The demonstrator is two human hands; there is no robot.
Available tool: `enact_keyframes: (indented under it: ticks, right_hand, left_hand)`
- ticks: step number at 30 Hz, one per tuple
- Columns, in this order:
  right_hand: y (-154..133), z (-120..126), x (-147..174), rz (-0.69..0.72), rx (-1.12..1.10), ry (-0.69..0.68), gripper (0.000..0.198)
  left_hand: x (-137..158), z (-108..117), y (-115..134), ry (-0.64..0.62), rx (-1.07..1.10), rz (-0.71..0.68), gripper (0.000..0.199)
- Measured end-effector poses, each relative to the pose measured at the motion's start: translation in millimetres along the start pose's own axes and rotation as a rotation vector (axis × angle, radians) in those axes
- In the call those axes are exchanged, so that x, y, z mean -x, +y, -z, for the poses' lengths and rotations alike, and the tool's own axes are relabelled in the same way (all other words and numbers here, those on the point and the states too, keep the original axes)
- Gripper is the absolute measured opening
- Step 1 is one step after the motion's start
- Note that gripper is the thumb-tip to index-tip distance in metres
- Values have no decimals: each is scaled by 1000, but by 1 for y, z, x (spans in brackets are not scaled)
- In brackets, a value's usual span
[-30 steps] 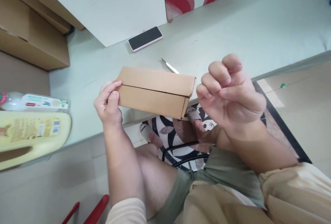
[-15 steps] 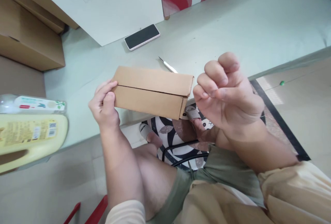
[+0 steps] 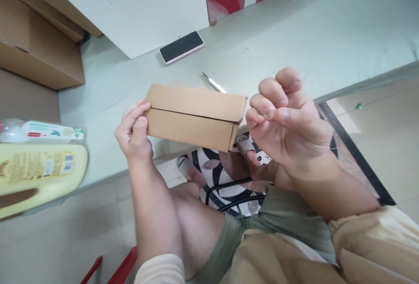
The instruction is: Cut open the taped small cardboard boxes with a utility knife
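Observation:
In the head view, my left hand is closed on the left end of a small brown cardboard box. The thumb lies on its near side and the fingers reach behind it. The box is held up in front of the table's near edge, slightly tilted, its flaps meeting along a dark seam. To the right of the box, and apart from it, I hold my right hand raised with the palm toward me. Its fingers are curled in and the thumb rests against them; nothing shows in it. Beyond the box lies a craft knife.
A phone lies on the pale green table before a large white carton. Brown cardboard boxes stand at the left. Closer on that side lie a clear bottle and a yellow jug.
The whole view has shifted very slightly to the right. My left hand still holds the box, and my right hand keeps nearly the same curled pose.

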State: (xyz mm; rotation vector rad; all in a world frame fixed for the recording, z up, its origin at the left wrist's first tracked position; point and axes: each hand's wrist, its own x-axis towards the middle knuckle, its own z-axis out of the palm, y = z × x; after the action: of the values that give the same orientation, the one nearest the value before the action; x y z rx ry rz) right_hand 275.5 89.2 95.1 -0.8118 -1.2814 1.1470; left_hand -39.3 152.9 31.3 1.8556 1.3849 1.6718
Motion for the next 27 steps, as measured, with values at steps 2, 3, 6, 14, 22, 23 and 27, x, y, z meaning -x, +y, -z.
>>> enact_keyframes:
  ticks: [2,3,6,14,22,23,27]
  right_hand:
    - [1,1,-1,22,103,29,27]
    - [4,2,-2,38,180,66,26]
    - [17,9,-9,27,430,202,34]
    - [59,4,-16,-321,257,-312,57]
    - [45,-10,-1,81,498,-479,71]
    - [42,-10,-1,146,515,-464,69]
    - [36,-2,-5,340,508,-346,59]
  left_hand:
    - [0,-1,3,6,18,17,29]
    - [0,-2,4,11,32,29,28]
    - [-1,-1,8,42,77,102,29]
    - [-5,13,10,332,474,572,44]
    - [13,-2,13,-234,573,1025,69]
    - [15,-3,16,-337,569,1047,72]
    - [19,-7,29,-781,431,1112,65]
